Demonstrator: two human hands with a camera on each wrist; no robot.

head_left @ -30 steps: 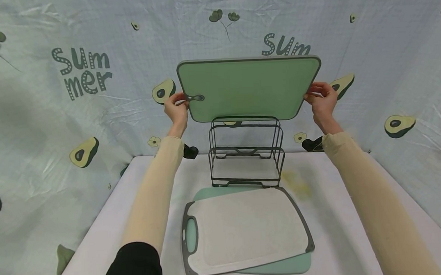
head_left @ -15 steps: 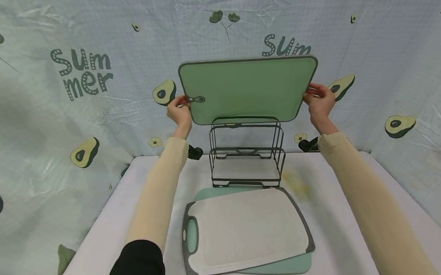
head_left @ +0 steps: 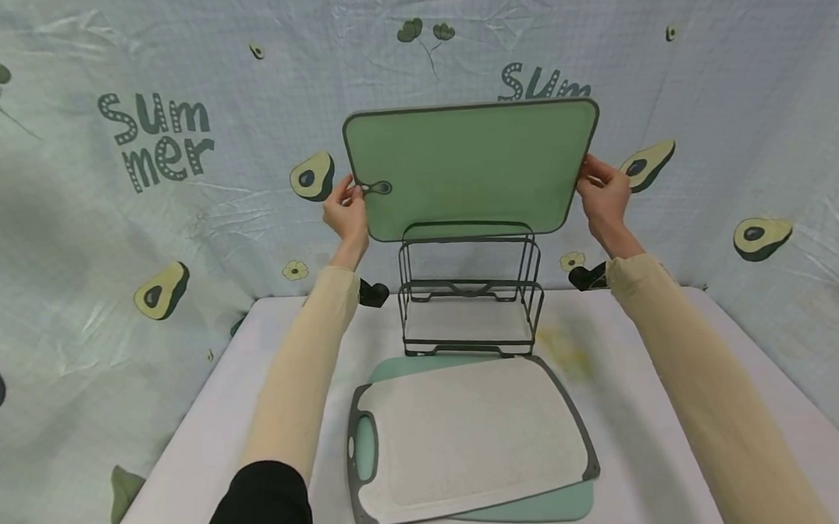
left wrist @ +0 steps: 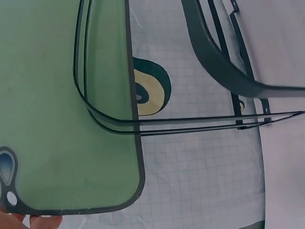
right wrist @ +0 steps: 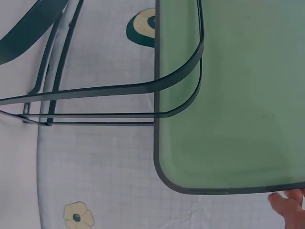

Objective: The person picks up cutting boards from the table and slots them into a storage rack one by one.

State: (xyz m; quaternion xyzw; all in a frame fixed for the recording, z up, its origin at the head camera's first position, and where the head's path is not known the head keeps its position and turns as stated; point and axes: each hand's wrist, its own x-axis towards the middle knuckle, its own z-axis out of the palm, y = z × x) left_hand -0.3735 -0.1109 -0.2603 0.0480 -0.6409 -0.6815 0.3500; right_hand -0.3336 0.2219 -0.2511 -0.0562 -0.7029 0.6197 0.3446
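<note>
A green cutting board [head_left: 471, 166] with a dark grey rim is held up between both hands, its long side level. My left hand [head_left: 347, 212] pinches its left edge beside the small grey hanging hole. At the opposite edge my right hand [head_left: 605, 195] grips the board between thumb and fingers. Below it stands a black wire rack [head_left: 472, 342]; in the head view the board's lower edge overlaps the rack's top loops. In the left wrist view the board [left wrist: 57, 119] shows behind the rack's wires, and so does the board [right wrist: 238, 105] in the right wrist view.
A white cutting board [head_left: 469, 439] with grey ends lies in front of the rack, on top of a pale green board [head_left: 536, 507]. Both rest on the white table [head_left: 637, 409]. A printed cloth [head_left: 245, 129] hangs behind and at the sides.
The green board has come down slightly at its lower edge and looks a little smaller and more upright. Both hands have shifted slightly inward with it. The rack and lying boards have not moved.
</note>
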